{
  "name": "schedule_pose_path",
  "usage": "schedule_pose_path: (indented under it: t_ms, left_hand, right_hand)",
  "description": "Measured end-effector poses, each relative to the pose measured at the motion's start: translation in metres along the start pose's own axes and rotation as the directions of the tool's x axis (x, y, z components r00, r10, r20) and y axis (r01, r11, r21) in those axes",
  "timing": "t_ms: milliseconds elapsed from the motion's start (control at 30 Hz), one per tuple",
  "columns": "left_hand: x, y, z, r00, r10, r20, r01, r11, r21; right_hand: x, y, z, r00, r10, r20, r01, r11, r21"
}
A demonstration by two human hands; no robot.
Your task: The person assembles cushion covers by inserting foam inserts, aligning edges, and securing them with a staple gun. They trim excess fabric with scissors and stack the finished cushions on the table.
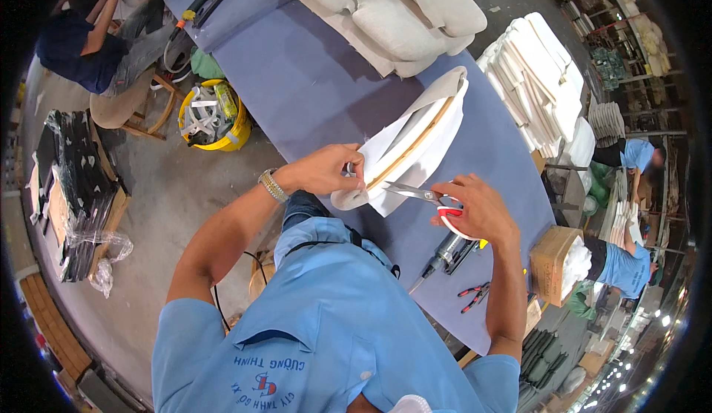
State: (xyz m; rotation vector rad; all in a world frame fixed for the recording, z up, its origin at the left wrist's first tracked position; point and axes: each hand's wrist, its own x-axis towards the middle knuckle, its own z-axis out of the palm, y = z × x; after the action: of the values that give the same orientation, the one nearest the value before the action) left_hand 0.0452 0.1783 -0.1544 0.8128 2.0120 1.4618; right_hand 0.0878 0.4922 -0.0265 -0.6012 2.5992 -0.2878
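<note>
A curved upholstered panel (415,142) in white and grey fabric, with a wooden edge strip running along it, stands on the blue-grey table. At its near end my left hand (330,170) pinches the fabric, fingers closed. My right hand (478,205) grips a pair of scissors (426,195) with red and white handles. Their blades are parted slightly and point at the panel's near corner, close to my left fingers. Whether they touch the fabric I cannot tell. Just below my right hand lies a pneumatic tool (446,253), beside red-handled pliers (475,294).
Padded light-coloured panels (393,20) are piled on the table's far end, near a yellow staple gun (208,1). White panels (534,79) stack at the right. A yellow bucket (233,127) with a white helmet stands left. Several people work nearby. A cardboard box (549,268) sits right.
</note>
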Motion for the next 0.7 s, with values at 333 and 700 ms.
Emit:
schedule_pose_path:
  t_ms: [333, 700]
  left_hand:
    - [0.014, 0.007, -0.002, 0.998, 0.038, 0.048, -0.038, 0.999, -0.008]
    - [0.021, 0.003, 0.011, 0.998, 0.058, 0.032, -0.058, 0.998, 0.019]
  right_hand:
    - [0.039, -0.007, -0.024, 0.958, -0.078, 0.275, 0.105, 0.991, -0.086]
    - [0.084, -0.015, -0.038, 0.861, -0.142, 0.489, 0.189, 0.981, -0.048]
